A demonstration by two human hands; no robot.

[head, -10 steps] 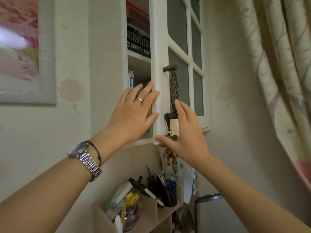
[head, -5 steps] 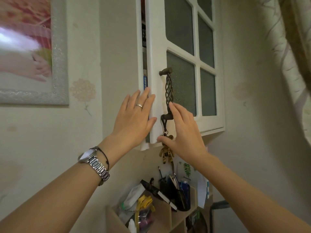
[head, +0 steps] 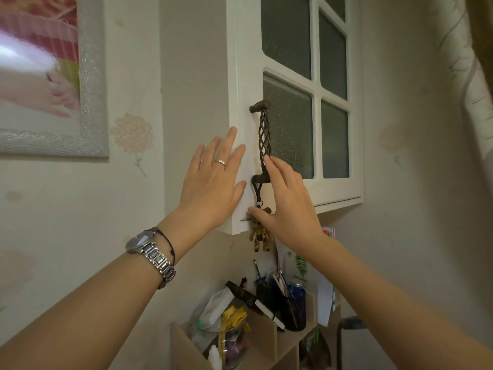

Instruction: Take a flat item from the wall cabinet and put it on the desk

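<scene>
Two hands [head: 213, 182] [head: 290, 206], one cabinet door [head: 301, 182].

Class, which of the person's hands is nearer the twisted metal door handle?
Right. The right hand touches the twisted metal door handle; the left hand lies flat beside it, at the door's edge.

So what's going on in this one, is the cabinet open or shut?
A person has both bare hands flat against the white wall cabinet door with frosted glass panes, which looks shut or all but shut. The left hand presses the door's edge; the right hand rests by the twisted dark metal handle, beside a small leopard-print bear charm. Neither hand holds anything, and no flat item is in view.
</scene>
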